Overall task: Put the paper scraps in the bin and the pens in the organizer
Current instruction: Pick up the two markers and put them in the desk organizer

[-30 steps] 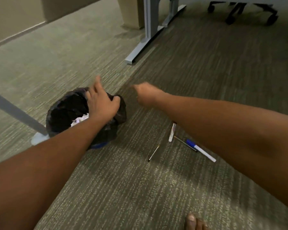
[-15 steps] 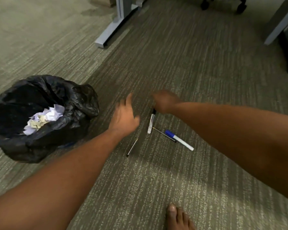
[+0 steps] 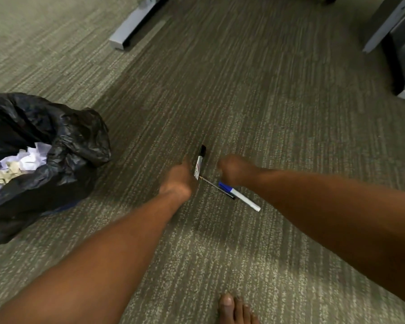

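Pens [image 3: 239, 197] lie on the carpet [image 3: 267, 113] between both hands, left hand [image 3: 179, 178] beside a black-capped marker [image 3: 200, 163], right hand [image 3: 234, 170] above them, grips unclear, scraps [image 3: 17, 164] in the bin [image 3: 68, 146]

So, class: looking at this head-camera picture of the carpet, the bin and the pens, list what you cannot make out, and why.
- Left hand: fingers curl underneath, so its grip is hidden; the thin pen seen earlier lies out of sight.
- Right hand: fist faces away; whether it holds anything is unclear.
- Black-bagged bin: cut off by the left edge.
- Organizer: outside the frame.
- White marker with black cap: label too small to read.
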`<control>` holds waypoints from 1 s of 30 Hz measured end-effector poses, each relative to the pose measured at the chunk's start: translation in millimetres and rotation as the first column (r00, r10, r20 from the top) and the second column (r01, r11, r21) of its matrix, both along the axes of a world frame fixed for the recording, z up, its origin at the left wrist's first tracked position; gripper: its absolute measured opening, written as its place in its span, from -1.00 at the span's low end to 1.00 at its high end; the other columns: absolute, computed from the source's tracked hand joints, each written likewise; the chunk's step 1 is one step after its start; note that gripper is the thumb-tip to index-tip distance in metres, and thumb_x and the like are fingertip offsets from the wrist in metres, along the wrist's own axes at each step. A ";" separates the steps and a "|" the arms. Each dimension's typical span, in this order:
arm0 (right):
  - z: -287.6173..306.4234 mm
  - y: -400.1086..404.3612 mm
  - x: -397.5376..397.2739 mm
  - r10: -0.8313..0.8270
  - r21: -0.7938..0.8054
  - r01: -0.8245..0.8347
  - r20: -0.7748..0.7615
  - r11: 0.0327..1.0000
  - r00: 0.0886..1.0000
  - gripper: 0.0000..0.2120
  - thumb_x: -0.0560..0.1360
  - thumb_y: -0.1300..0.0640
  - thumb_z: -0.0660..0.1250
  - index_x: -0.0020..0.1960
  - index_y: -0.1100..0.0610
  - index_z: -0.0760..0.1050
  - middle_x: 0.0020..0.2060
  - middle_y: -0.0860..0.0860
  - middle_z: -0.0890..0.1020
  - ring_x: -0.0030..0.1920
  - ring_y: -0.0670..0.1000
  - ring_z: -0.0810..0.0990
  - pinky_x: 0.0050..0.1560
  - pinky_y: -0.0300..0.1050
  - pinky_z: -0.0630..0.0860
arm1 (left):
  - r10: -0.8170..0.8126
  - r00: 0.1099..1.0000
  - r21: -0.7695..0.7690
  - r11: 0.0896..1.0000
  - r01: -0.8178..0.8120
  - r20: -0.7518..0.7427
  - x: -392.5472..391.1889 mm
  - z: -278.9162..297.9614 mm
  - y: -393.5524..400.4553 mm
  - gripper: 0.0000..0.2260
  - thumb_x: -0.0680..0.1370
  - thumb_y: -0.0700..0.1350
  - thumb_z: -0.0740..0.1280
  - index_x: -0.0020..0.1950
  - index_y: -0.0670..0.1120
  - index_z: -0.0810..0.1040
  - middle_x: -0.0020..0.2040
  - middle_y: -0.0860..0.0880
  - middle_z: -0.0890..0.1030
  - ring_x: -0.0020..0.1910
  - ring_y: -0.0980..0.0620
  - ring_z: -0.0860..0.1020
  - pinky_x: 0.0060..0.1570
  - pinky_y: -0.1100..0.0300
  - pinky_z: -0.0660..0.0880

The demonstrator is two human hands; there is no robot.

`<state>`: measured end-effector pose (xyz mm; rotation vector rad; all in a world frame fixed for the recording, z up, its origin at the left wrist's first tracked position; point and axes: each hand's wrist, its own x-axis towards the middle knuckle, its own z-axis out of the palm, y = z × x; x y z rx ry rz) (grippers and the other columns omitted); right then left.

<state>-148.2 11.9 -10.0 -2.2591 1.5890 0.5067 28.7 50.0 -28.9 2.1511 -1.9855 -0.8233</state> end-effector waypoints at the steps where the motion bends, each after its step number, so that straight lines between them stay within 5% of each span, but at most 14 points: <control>1: -4.3 2.7 -2.7 0.003 0.006 -0.003 0.001 1.000 1.000 -0.72 0.47 0.18 0.32 0.16 0.23 0.53 0.12 0.21 0.59 0.13 0.19 0.57 0.06 -0.05 0.53 | 0.015 1.000 0.026 1.000 -0.015 0.001 -4.0 -4.0 2.1 -0.75 0.54 -0.18 0.26 0.22 -0.12 0.48 0.12 -0.20 0.61 0.08 -0.20 0.60 -0.13 0.08 0.48; 17: -12.5 -7.8 -16.9 -0.213 0.078 0.201 0.210 0.976 0.954 -0.77 0.41 0.14 0.39 -0.17 0.35 0.58 -0.17 0.23 0.65 -0.10 0.19 0.63 -0.11 -0.03 0.54 | 0.236 0.972 0.101 0.967 -0.235 0.008 -17.4 -22.4 15.9 -0.78 0.56 0.03 0.29 0.00 -0.10 0.60 -0.03 -0.13 0.68 -0.04 -0.15 0.65 -0.23 0.15 0.44; 23: 4.8 -24.8 -7.7 -0.440 0.092 0.440 0.382 0.893 0.813 -0.85 0.36 0.18 0.47 -0.18 0.26 0.58 -0.25 0.19 0.67 -0.20 0.17 0.67 -0.18 0.02 0.59 | 0.259 0.965 0.103 0.961 -0.255 -0.025 -8.0 -11.7 15.6 -0.82 0.55 -0.06 0.26 -0.07 -0.12 0.61 -0.09 -0.14 0.69 -0.21 -0.08 0.62 -0.29 0.17 0.42; 27: 27.9 -33.8 7.0 -0.537 0.142 0.542 0.482 0.828 0.693 -0.79 0.38 0.18 0.46 -0.34 0.07 0.46 -0.32 0.07 0.61 -0.20 0.13 0.65 -0.16 0.02 0.59 | 0.296 0.951 0.070 0.954 -0.291 -0.086 -2.4 12.0 17.6 -0.78 0.58 0.03 0.21 0.03 -0.06 0.57 -0.04 -0.12 0.67 -0.10 -0.11 0.63 -0.21 0.15 0.45; 30: 52.7 -35.6 18.3 -0.575 0.172 0.586 0.532 0.792 0.622 -0.87 0.39 0.16 0.46 -0.26 0.14 0.53 -0.25 0.14 0.66 -0.16 0.17 0.67 -0.09 0.11 0.62 | 0.322 0.940 0.029 0.947 -0.321 -0.114 6.5 45.6 24.9 -0.80 0.60 0.03 0.22 0.09 -0.03 0.55 -0.01 -0.10 0.66 -0.11 -0.08 0.60 -0.21 0.14 0.42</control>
